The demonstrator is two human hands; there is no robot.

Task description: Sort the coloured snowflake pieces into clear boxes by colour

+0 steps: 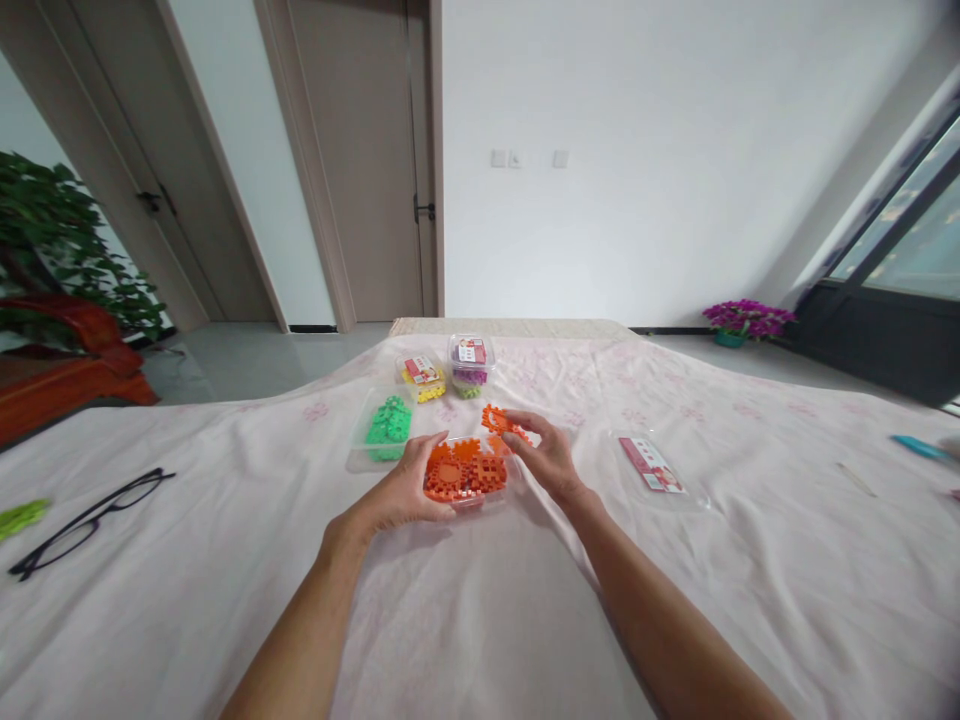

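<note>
A clear plastic box [480, 500] holds several orange gear-shaped plastic pieces [457, 475]. My left hand [412, 485] grips the box at its left end, thumb along the near side. Just above the box's far right corner, my right hand [546, 455] pinches an orange plastic piece [495, 418] between thumb and fingers. Behind my left hand lies an open clear tray [360, 458] with green plastic pieces [390, 428] heaped in it. To the right, a clear lid with a red and white label [652, 466] rests on the cloth.
Closed boxes of yellow pieces [426, 380] and purple pieces [471, 365] stand at the back. Black-framed glasses [94, 520] and a lime-green piece [22, 518] lie at left. At the far right edge, part of another person's hand [951, 447] shows near a blue object [919, 447].
</note>
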